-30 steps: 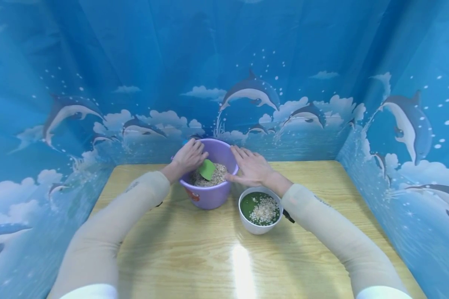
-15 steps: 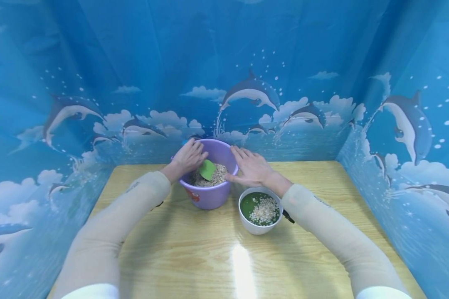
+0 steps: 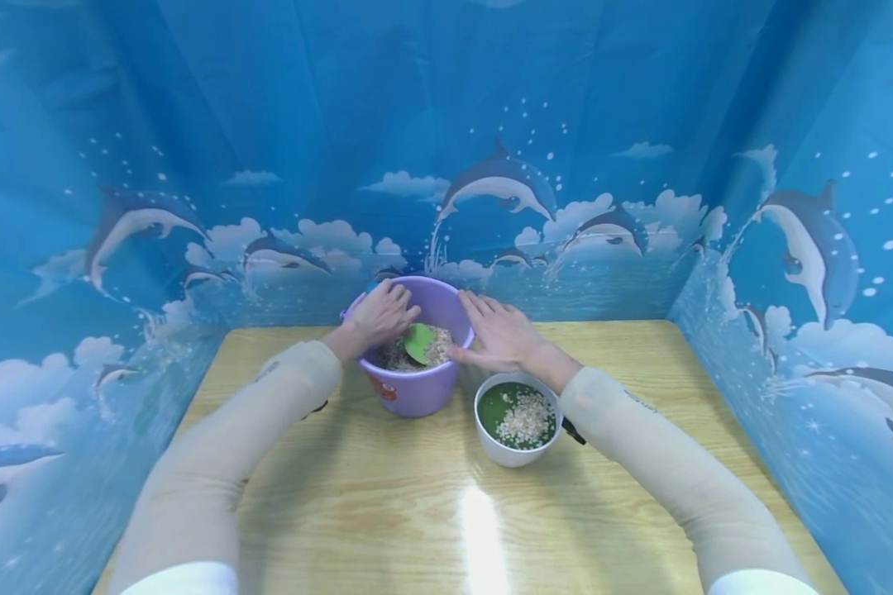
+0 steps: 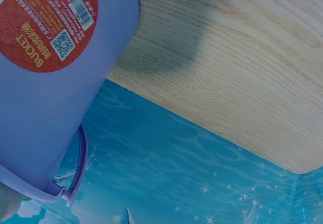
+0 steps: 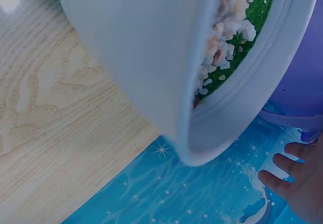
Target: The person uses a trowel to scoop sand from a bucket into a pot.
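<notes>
In the head view a purple bucket (image 3: 420, 397) stands near the back of the table, part filled with small pale stones (image 3: 439, 345). My left hand (image 3: 381, 316) is over its left rim with curled fingers, gripping a small shovel whose green blade (image 3: 418, 342) dips into the stones. A bit of blue shows behind that hand. My right hand (image 3: 497, 332) rests with straight fingers on the bucket's right rim. Under my right wrist is a white pot (image 3: 508, 456), with a heap of pale stones (image 3: 528, 420) on its green inner surface.
The wooden table (image 3: 387, 512) extends toward me, with a bright reflection in front of the pot. A blue dolphin-print curtain (image 3: 432, 165) encloses the back and sides, close behind the bucket. The bucket's handle (image 4: 81, 158) hangs at its side in the left wrist view.
My left hand has shifted slightly right over the bucket, and the green shovel blade has moved right and turned within the stones. My right hand, the bucket and the pot stay put.
</notes>
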### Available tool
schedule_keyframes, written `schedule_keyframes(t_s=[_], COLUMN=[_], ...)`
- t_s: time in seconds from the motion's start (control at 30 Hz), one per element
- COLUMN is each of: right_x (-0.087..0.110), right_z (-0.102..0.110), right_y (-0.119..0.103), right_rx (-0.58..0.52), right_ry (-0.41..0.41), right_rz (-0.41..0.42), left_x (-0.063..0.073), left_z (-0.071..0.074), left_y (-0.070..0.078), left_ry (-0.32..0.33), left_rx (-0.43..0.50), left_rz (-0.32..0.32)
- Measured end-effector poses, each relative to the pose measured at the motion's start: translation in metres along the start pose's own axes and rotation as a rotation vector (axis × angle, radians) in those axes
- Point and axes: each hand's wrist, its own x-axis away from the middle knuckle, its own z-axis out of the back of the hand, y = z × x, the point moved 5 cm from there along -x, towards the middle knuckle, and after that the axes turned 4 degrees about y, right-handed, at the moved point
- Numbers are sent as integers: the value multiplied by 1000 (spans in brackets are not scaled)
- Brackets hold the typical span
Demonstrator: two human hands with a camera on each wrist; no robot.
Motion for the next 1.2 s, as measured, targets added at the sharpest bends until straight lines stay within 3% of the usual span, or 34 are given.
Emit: schedule_keyframes(t_s=[0.6,0.97,1.2], right_x=[-1,0,0], right_z=[-1,-1,-1], right_y=[2,2,0], right_rx=[6,-14,-26], right_ry=[4,4,8], right_rz=[-6,-11,-7], left_x=[-1,1,3], left_z=[2,3,4], left_y=[4,4,1], left_ry=[25,75,49], left_rx=[86,111,144], left_rz=[-11,-12,4])
